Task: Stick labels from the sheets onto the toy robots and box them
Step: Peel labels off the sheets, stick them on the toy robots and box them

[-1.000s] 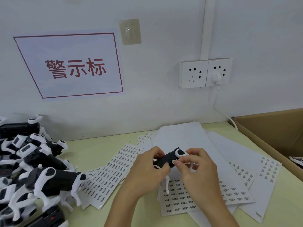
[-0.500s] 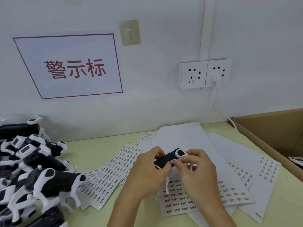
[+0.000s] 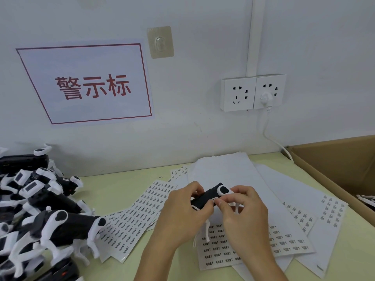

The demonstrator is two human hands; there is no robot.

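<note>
Above the table's middle I hold a black and white toy robot [image 3: 209, 196] between both hands. My left hand [image 3: 183, 216] grips its black body from the left. My right hand [image 3: 243, 216] holds its right end, thumb and forefinger pressing a small white label [image 3: 215, 199] onto the body. The toy's white legs [image 3: 206, 230] hang down between my hands. Label sheets [image 3: 138, 216] lie spread on the table under and around my hands, another sheet [image 3: 221, 248] directly below them.
A pile of black and white toy robots [image 3: 40, 216] fills the table's left side. An open cardboard box [image 3: 334, 165] stands at the right, a toy part showing inside. Blank backing sheets [image 3: 227, 171] lie behind. A wall socket with a plugged cable [image 3: 267, 97] hangs above.
Both hands stay on the toy robot in nearly the same place. My right thumb and forefinger have shifted slightly along the label on the body.
</note>
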